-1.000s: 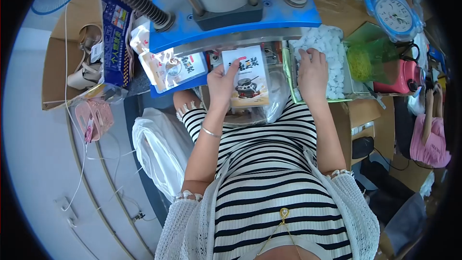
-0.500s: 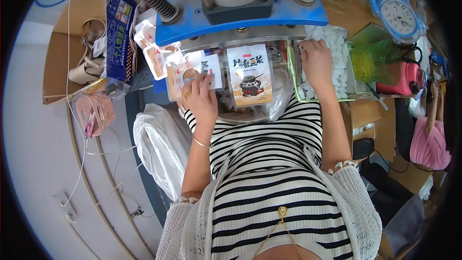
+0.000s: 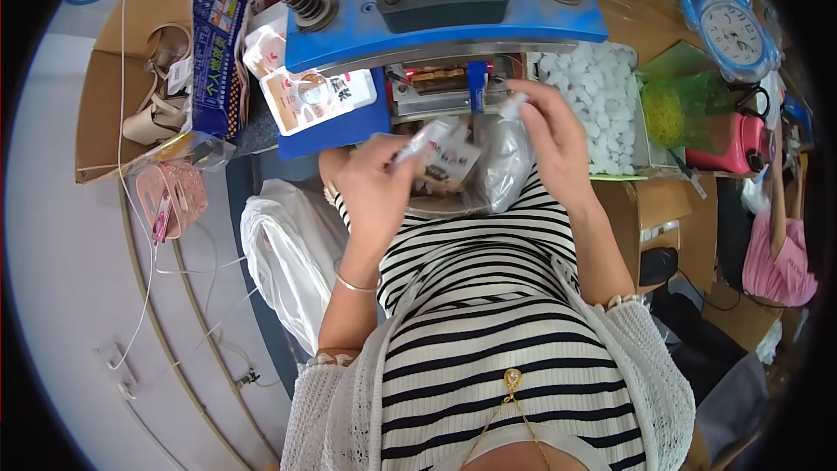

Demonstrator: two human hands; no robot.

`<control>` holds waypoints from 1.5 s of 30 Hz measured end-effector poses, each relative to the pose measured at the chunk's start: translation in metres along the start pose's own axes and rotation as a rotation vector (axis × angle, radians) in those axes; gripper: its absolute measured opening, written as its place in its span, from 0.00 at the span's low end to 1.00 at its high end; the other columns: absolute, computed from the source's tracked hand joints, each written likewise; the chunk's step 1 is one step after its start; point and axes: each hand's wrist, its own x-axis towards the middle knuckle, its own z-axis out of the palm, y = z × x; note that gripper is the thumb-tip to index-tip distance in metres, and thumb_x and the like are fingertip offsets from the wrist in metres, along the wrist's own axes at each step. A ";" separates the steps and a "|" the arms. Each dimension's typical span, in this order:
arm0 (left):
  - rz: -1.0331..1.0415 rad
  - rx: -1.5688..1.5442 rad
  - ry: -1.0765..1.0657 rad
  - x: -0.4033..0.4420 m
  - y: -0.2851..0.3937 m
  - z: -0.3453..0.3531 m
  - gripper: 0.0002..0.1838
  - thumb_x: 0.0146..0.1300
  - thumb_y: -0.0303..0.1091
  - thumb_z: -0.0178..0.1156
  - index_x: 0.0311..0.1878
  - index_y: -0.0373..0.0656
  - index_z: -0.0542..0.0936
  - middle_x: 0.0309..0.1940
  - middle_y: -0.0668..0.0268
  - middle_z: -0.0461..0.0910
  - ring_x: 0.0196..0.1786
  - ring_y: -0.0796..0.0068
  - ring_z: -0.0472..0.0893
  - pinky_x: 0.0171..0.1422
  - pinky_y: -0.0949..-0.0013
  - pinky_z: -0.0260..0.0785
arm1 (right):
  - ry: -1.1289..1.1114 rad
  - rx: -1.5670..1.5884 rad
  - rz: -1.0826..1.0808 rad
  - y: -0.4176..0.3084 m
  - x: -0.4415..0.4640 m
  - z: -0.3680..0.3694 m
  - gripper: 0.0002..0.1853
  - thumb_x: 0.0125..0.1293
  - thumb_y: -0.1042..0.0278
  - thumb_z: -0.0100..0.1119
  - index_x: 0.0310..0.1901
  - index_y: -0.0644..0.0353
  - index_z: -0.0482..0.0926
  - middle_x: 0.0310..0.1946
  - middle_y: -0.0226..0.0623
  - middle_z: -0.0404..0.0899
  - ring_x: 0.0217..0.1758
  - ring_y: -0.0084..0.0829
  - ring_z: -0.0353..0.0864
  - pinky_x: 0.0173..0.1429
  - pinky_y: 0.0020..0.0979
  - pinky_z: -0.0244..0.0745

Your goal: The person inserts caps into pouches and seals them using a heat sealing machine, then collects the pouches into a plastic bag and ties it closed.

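My left hand (image 3: pixel 377 179) is closed at the edge of a printed soy milk pouch (image 3: pixel 452 157), which is tilted and blurred over my lap. My right hand (image 3: pixel 558 141) has its thumb and fingertips together around a small whitish piece (image 3: pixel 513 105), too blurred to name exactly. Below it hangs a clear plastic bag (image 3: pixel 506 166) in my lap. Just right of this hand stands a box of small white plastic pieces (image 3: pixel 593 96). More printed pouches (image 3: pixel 314 100) lie on a blue surface (image 3: pixel 336 135) to the left.
A blue press plate (image 3: pixel 453 22) with springs spans the front, over a metal fixture (image 3: pixel 436 92). Left are a cardboard box (image 3: pixel 109 113) and a pink basket (image 3: pixel 174 196); right, a blue alarm clock (image 3: pixel 732 30) and a pink container (image 3: pixel 728 144). Another person's pink sleeve (image 3: pixel 776 253) shows far right.
The soy milk pouch has come off the fixture toward my lap, tilting. My left hand has left the pouch stack and moved right. My right hand has come out of the white pieces, moving left.
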 end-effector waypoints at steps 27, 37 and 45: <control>-0.498 -0.944 -0.249 0.044 -0.014 0.066 0.15 0.62 0.38 0.67 0.39 0.32 0.84 0.29 0.66 0.85 0.28 0.80 0.80 0.34 0.74 0.71 | 0.326 -0.994 -0.256 0.055 0.041 -0.058 0.06 0.61 0.75 0.57 0.39 0.62 0.80 0.39 0.40 0.79 0.42 0.41 0.77 0.46 0.38 0.72; 0.340 0.582 0.253 -0.004 -0.060 0.033 0.20 0.57 0.35 0.67 0.53 0.45 0.79 0.48 0.59 0.80 0.49 0.55 0.79 0.58 0.58 0.67 | 0.131 -1.278 -0.267 0.063 0.054 -0.045 0.07 0.58 0.70 0.59 0.34 0.65 0.79 0.38 0.42 0.78 0.44 0.44 0.75 0.48 0.41 0.70; 0.227 0.315 0.205 0.016 -0.091 0.026 0.13 0.55 0.24 0.63 0.45 0.43 0.80 0.42 0.58 0.79 0.45 0.53 0.78 0.54 0.56 0.68 | 0.115 -1.156 -0.212 0.068 0.062 -0.043 0.12 0.57 0.69 0.61 0.40 0.66 0.77 0.38 0.45 0.77 0.44 0.46 0.75 0.50 0.43 0.70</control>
